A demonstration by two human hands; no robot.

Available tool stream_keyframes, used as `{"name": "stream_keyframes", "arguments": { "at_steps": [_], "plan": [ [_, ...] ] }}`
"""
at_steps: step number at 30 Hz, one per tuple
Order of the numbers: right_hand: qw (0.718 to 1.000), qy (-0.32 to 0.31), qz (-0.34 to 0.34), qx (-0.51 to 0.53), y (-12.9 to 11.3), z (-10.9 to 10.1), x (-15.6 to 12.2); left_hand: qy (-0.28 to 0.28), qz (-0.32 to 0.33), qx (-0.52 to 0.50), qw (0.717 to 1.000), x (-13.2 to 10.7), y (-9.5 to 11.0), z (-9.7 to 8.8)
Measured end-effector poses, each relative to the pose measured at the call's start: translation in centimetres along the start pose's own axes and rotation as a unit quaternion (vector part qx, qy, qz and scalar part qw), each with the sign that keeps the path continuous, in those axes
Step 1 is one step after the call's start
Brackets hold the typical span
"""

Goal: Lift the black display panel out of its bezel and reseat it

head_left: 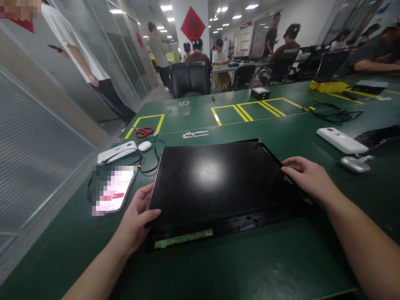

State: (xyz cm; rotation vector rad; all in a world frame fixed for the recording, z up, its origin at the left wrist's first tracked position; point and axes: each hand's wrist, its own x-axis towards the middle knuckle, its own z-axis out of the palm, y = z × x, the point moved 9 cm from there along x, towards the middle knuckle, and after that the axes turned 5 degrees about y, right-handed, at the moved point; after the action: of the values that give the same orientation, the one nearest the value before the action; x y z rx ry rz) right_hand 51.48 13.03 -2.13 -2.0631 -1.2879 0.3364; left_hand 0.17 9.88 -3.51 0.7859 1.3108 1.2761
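A flat black LCD screen panel (200, 183) lies slightly askew over a black frame (237, 223), whose near and right borders show beneath it. Along the near border runs a green strip (184, 238), perhaps a circuit board. My left hand (139, 214) grips the panel's left edge, thumb on top and fingers beneath. The panel's near left corner appears raised above the frame. At the right side, my right hand (308, 177) pinches the outer edge of the frame; whether it also touches the panel I cannot tell.
Left of the panel lie a lit phone (117, 189), a white device (117, 152) with cables and red-handled scissors (143, 132). A plastic cup (184, 108) stands farther back. Another white device (342, 140) and black cables (331, 112) lie right. People sit and stand beyond the green table (250, 266).
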Motion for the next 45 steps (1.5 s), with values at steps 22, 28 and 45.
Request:
{"name": "stream_keyframes", "arguments": {
  "at_steps": [22, 28, 45],
  "plan": [
    [0.999, -0.006, -0.036, -0.029, -0.1, 0.2, 0.1, 0.022, -0.024, 0.014, 0.999, -0.1, -0.3, -0.3],
    [0.999, -0.015, -0.027, -0.042, -0.5, 0.1, -0.1, 0.016, -0.017, 0.020, 1.000, 0.0, -0.3, -0.3],
    [0.998, -0.013, -0.031, -0.047, -0.6, -0.1, -0.1, 0.017, -0.045, 0.006, 0.999, 0.0, -0.5, -0.2]
  ]
}}
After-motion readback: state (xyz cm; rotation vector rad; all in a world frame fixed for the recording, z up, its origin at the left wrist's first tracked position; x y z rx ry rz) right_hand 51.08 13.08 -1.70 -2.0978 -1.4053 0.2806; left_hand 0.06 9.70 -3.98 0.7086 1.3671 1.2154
